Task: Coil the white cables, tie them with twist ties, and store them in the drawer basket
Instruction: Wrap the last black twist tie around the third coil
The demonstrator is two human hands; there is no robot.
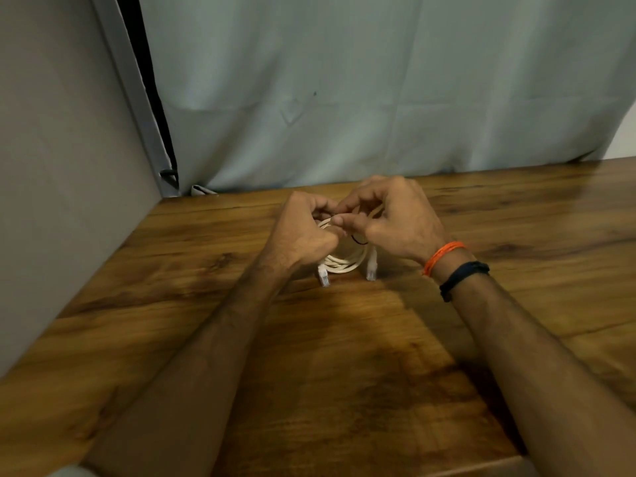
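Note:
A coiled white cable (344, 265) lies on the wooden table (344, 356) near its middle, with two clear plug ends pointing toward me. My left hand (303, 232) grips the far left side of the coil. My right hand (389, 215) pinches a thin dark twist tie (358, 241) at the top of the coil, right beside my left fingers. A short dark end of the tie curls out below my right thumb. Both hands hide the upper half of the coil. No drawer or basket is in view.
A pale blue-grey curtain (378, 98) hangs along the table's far edge. A grey wall panel (62, 166) closes off the left side. An orange thread band and a dark band circle my right wrist.

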